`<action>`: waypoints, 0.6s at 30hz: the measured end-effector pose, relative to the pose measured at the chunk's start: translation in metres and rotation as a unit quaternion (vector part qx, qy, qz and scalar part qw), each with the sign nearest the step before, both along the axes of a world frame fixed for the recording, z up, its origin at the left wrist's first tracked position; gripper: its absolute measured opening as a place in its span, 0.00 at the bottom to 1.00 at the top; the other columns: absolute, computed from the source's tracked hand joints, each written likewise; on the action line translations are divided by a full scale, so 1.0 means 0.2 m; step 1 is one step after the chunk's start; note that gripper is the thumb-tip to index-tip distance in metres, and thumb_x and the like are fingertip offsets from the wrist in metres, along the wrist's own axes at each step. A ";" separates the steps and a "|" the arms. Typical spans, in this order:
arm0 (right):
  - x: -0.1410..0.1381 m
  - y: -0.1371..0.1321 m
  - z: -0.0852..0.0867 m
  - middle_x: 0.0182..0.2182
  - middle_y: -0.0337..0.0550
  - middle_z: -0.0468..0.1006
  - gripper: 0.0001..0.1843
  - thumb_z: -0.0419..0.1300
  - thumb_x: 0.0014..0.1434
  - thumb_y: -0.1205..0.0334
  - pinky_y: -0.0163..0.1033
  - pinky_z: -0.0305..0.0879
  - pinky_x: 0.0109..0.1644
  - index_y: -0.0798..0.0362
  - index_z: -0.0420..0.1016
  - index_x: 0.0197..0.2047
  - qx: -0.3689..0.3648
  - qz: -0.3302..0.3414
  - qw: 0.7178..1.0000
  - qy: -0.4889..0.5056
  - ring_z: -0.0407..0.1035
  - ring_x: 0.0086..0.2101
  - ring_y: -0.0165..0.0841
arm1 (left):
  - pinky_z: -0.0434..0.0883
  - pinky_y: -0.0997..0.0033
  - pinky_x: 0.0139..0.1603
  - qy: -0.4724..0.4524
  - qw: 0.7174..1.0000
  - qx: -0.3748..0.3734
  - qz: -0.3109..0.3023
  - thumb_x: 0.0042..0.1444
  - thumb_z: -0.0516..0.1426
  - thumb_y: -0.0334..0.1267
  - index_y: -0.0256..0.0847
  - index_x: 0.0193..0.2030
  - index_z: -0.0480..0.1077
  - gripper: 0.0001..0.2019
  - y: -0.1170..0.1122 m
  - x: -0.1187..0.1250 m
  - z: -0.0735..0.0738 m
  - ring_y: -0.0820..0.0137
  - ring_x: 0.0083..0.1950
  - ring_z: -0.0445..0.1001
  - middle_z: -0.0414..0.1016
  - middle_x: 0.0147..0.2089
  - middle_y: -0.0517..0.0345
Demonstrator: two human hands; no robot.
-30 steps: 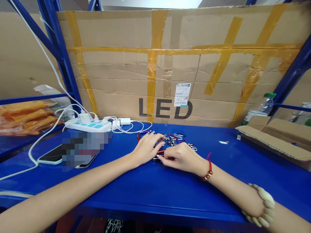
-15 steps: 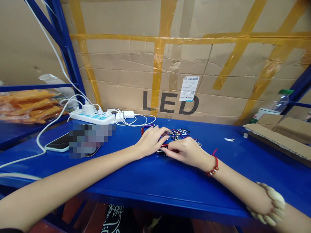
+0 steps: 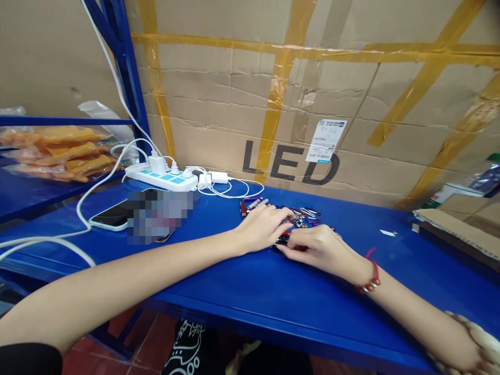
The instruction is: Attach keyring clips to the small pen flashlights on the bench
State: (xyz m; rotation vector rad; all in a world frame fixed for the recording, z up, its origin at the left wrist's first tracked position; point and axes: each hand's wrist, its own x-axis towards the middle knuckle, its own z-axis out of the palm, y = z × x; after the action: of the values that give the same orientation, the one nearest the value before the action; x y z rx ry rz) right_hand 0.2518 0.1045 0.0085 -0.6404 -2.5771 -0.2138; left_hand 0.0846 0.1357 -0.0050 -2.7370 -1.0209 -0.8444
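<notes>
My left hand (image 3: pixel 262 229) rests palm down on the blue table (image 3: pixel 242 291), fingers curled over a pile of small metal clips and key-rings (image 3: pixel 302 214) in red, purple and silver. My right hand (image 3: pixel 320 249), with a red bead bracelet at the wrist, lies just right of it, fingertips pinched on a small dark and red piece (image 3: pixel 282 241) at the pile's near edge. What exactly each hand grips is hidden by the fingers. A few short purple and silver pieces (image 3: pixel 252 204) lie just beyond my left hand.
A white power strip (image 3: pixel 162 178) with chargers and cables stands at the back left. A phone (image 3: pixel 109 217) lies near it. Orange packets (image 3: pixel 54 153) fill the left shelf. A taped cardboard wall marked LED (image 3: pixel 289 164) backs the table. An open carton (image 3: pixel 461 226) sits at right.
The view has swung left and down, so everything has shifted right in the picture. Both hands stay on the pile, close together, with only slight finger movement.
</notes>
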 end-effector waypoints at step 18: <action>0.11 0.13 0.00 0.15 0.35 0.63 0.17 0.53 0.58 0.61 0.30 0.52 0.22 0.55 0.62 0.19 0.008 -0.092 0.985 0.144 0.54 0.18 0.23 | 0.62 0.57 0.57 -0.022 0.999 -0.029 0.010 0.61 0.46 0.39 0.39 0.45 0.64 0.11 0.01 -0.01 0.00 0.65 0.49 0.71 0.73 0.45 0.53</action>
State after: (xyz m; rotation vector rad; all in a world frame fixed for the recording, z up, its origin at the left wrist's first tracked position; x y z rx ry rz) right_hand 0.2731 0.1308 0.0087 -0.8379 -2.2398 -0.1870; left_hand 0.0824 0.1368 -0.0043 -2.7641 -1.0952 -0.8888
